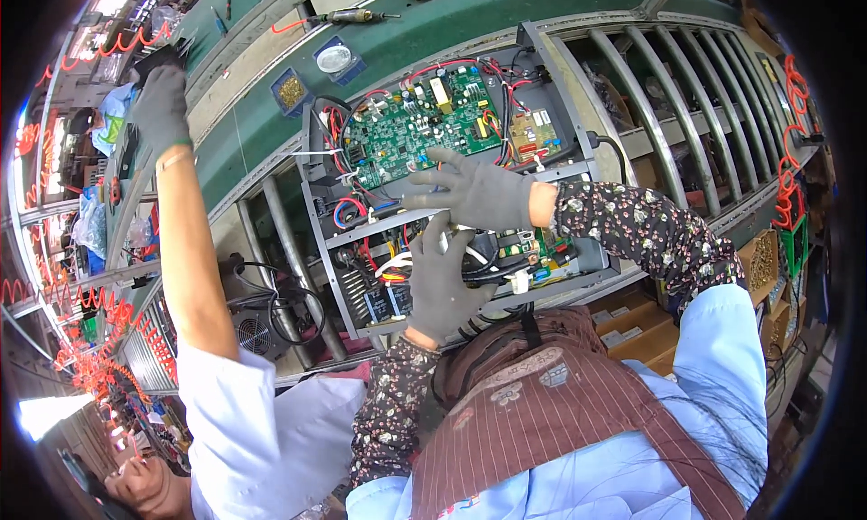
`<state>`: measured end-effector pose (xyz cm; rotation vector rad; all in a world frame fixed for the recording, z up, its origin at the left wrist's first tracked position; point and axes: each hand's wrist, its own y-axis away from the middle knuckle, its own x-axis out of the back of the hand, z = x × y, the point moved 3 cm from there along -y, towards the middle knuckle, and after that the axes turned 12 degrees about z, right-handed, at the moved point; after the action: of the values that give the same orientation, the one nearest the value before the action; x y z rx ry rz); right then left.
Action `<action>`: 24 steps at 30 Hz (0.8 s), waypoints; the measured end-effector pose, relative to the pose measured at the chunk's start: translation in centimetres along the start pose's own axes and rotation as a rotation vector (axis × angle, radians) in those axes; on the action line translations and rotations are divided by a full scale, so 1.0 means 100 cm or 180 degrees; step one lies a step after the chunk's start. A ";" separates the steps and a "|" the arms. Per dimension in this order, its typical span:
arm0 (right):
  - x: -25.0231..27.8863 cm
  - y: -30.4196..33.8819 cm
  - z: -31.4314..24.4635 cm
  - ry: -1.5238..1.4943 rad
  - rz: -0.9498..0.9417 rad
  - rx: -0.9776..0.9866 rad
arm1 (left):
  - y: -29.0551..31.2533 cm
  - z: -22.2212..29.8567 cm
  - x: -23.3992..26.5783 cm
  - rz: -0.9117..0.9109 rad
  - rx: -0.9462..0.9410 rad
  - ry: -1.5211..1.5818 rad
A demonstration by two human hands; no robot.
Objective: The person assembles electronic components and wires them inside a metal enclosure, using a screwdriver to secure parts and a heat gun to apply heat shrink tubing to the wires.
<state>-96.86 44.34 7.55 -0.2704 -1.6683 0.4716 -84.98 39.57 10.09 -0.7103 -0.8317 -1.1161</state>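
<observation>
Fingers of left hand (442, 285) clench one wire bundle (397, 265); right hand (474, 193) spread loose at twelve o'clock, below two circuit boards (424, 123)

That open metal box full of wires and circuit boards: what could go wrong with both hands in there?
The left hand grips a bundle of wires; a hard pull might loosen a connector. The right hand hovers by the green circuit board and could snag the red wires. A co-worker's arm reaches close by and might bump the chassis.
</observation>
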 end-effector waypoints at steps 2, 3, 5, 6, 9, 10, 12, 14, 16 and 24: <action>0.010 0.005 0.002 -0.0100 -0.0226 -0.0021 | -0.001 0.001 -0.001 -0.0032 0.0015 0.0025; 0.020 0.010 0.003 -0.0323 0.0049 -0.0177 | -0.001 0.001 -0.001 -0.0066 0.0030 0.0042; 0.050 0.022 0.010 -0.0276 0.0101 -0.0475 | -0.002 0.004 -0.001 -0.0005 0.0029 0.0146; 0.069 0.030 0.014 -0.0244 0.0184 -0.0774 | -0.002 0.004 -0.001 0.0050 0.0032 0.0216; 0.131 0.072 0.020 -0.0606 0.0636 -0.1696 | 0.002 -0.005 -0.001 0.0049 0.0080 0.0186; 0.154 0.062 0.014 -0.0974 0.0300 -0.1962 | 0.012 -0.005 0.028 0.0153 0.0291 0.0014; 0.170 0.147 -0.006 -0.1074 -0.0760 -0.2942 | -0.007 -0.002 -0.003 -0.0085 0.0054 0.0262; 0.175 0.183 -0.026 -0.1418 -0.1716 -0.3222 | -0.006 0.003 0.001 -0.0126 0.0081 0.0184; 0.174 0.195 -0.034 0.0075 -0.1730 -0.3163 | -0.004 0.004 0.003 -0.0126 0.0067 0.0128; 0.094 0.077 -0.012 -0.0506 0.0399 -0.1908 | 0.001 0.000 0.003 -0.0107 0.0170 0.0086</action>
<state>-97.80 55.51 12.49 -0.7972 -1.9287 0.0715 -84.86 39.49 10.33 -0.6375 -0.8501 -1.1272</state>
